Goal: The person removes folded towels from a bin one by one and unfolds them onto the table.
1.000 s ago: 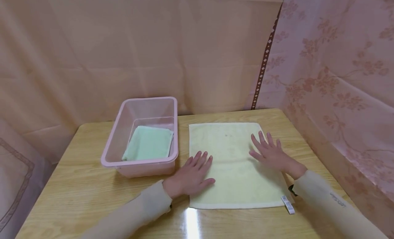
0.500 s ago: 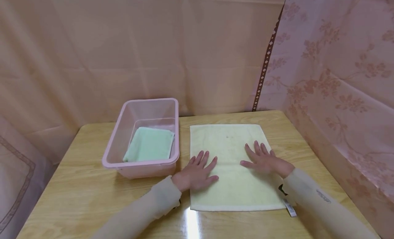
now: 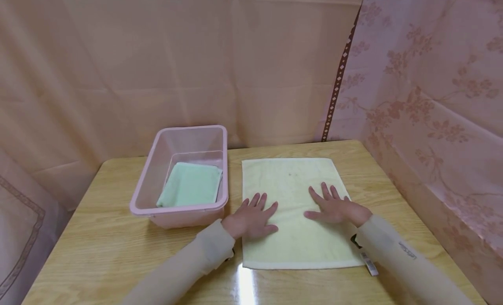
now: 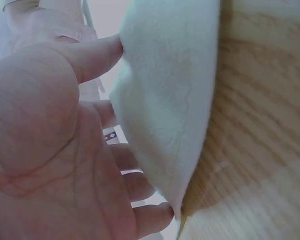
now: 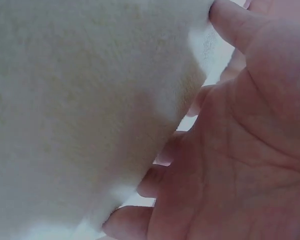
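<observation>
A pale yellow towel (image 3: 292,246) lies spread flat on the wooden table, its small white label (image 3: 368,265) sticking out at the near right corner. My left hand (image 3: 252,220) touches the towel near its left edge, fingers spread. On the towel's right half rests my right hand (image 3: 335,209), also with spread fingers. In the left wrist view the fingertips (image 4: 157,220) meet the towel while the palm stays raised off it. The right wrist view likewise has fingertips (image 5: 127,222) against the cloth and the palm lifted. Neither hand grips anything.
A pink plastic basin (image 3: 141,182) stands left of the towel, with a folded mint-green towel (image 3: 191,185) inside. The wooden table (image 3: 102,252) ends at a beige curtain (image 3: 157,64) behind. A flowered pink curtain (image 3: 440,121) hangs along the right side.
My right hand has moved left and nearer over the yellow towel. The left hand has shifted slightly right, with its fingers spreading wider. The towel and basin stay where they were.
</observation>
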`<state>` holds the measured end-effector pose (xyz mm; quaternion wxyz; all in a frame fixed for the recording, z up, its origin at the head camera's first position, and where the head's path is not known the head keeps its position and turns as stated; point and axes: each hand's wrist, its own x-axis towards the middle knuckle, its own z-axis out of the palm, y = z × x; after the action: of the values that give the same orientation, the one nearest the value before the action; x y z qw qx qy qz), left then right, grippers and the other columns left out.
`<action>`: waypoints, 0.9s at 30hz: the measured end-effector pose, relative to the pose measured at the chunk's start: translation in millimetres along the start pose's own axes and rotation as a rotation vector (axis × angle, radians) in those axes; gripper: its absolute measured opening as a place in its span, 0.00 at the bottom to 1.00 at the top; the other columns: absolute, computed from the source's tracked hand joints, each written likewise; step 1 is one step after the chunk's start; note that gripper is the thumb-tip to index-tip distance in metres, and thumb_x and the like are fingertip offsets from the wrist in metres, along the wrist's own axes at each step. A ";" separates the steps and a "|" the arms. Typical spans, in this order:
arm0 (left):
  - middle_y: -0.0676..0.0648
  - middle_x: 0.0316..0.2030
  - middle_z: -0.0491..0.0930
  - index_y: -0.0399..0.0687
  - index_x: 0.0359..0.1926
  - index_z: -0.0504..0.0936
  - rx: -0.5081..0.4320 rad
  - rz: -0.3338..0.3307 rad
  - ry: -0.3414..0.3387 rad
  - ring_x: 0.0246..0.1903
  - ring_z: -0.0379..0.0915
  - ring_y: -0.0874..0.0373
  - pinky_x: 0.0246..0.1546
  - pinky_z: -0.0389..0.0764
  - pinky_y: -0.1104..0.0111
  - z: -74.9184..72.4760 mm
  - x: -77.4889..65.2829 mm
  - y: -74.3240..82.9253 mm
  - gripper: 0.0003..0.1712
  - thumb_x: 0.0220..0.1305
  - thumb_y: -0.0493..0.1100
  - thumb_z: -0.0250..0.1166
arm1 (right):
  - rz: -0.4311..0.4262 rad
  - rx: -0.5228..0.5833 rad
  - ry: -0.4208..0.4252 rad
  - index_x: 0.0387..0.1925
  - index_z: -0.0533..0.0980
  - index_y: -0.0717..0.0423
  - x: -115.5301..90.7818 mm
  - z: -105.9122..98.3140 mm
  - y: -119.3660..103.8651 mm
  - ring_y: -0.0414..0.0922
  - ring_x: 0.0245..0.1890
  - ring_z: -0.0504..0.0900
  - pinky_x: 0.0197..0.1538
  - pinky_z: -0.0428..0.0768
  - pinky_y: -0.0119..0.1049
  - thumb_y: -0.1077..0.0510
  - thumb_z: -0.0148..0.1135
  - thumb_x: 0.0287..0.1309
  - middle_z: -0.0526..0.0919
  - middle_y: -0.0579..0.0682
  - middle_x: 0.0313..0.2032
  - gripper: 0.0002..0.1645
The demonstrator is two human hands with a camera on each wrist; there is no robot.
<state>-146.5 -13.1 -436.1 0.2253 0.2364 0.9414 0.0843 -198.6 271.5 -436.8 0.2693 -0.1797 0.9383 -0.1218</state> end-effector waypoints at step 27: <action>0.41 0.81 0.34 0.67 0.82 0.43 0.043 -0.086 -0.010 0.78 0.27 0.43 0.75 0.41 0.45 14.3 24.9 15.0 0.48 0.69 0.78 0.42 | -0.025 -0.030 0.009 0.81 0.41 0.52 0.0 -4.5 22.8 0.76 0.73 0.27 0.55 0.35 0.87 0.23 0.52 0.64 0.27 0.72 0.76 0.61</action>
<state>-153.3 12.8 -454.3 0.2281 0.2011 0.9512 0.0533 -207.2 292.8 -440.5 0.2605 -0.1948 0.9390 -0.1119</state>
